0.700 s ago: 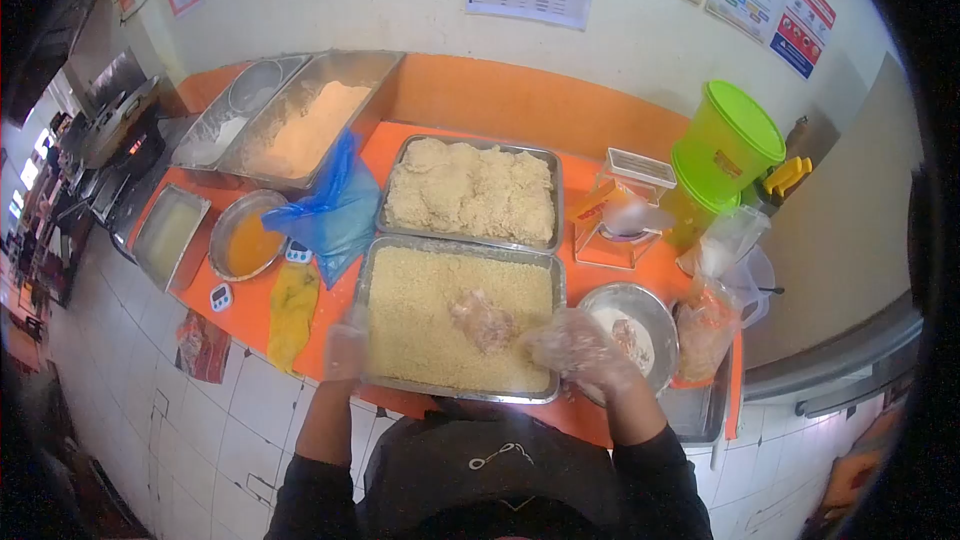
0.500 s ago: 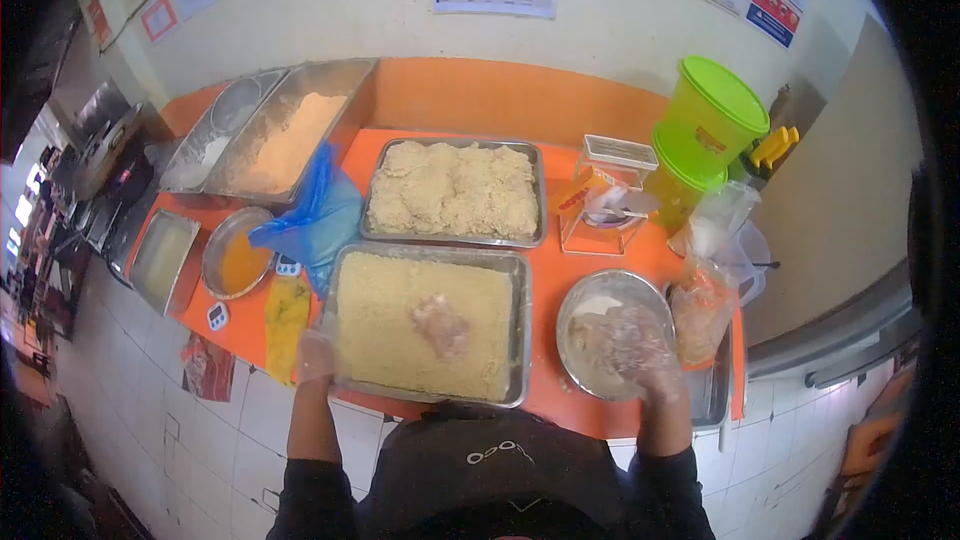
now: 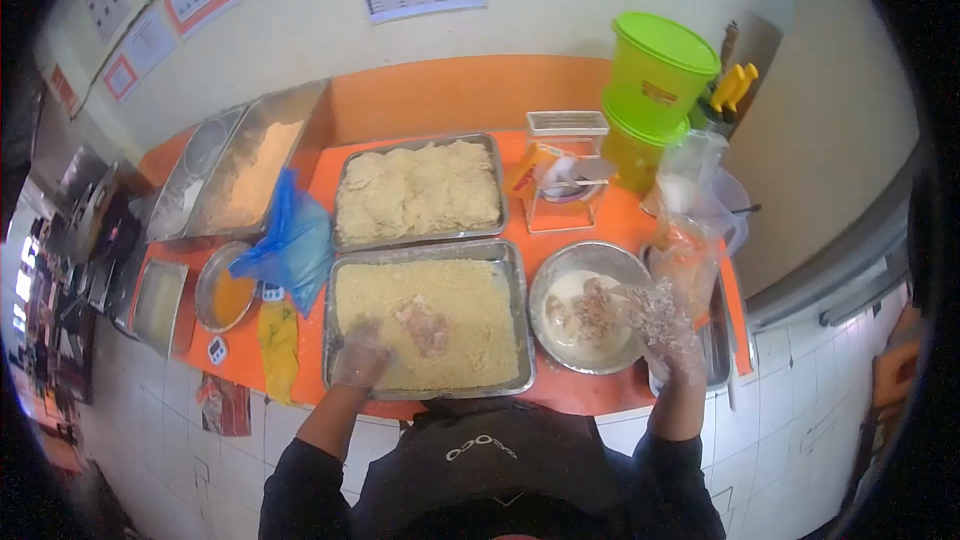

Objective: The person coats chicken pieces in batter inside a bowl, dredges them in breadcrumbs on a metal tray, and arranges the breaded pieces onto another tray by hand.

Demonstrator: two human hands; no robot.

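A metal tray of pale crumbs (image 3: pixel 470 320) lies in front of me, with a raw piece of meat (image 3: pixel 423 328) on the crumbs. My left hand (image 3: pixel 362 355), in a clear glove, is over the tray's near left corner, beside the meat; its fingers are blurred. On the right, my right hand (image 3: pixel 662 328), gloved and caked with crumbs, hangs over the right rim of a metal bowl (image 3: pixel 548 332). White batter (image 3: pixel 575 285) and pieces of meat fill that bowl. Motion smears the fingers, and whether they hold anything is unclear.
Behind stands a tray of coated pieces (image 3: pixel 420 190). To the left are a blue bag (image 3: pixel 295 250), a bowl of orange liquid (image 3: pixel 232 297), a yellow cloth (image 3: pixel 279 350) and deep flour bins (image 3: pixel 250 180). Green tubs (image 3: pixel 660 80) and plastic bags (image 3: pixel 688 260) stand right.
My right hand has gone from the crumb tray to the bowl and now sits at its right side. My left hand has moved from the tray's left edge in over the crumbs.
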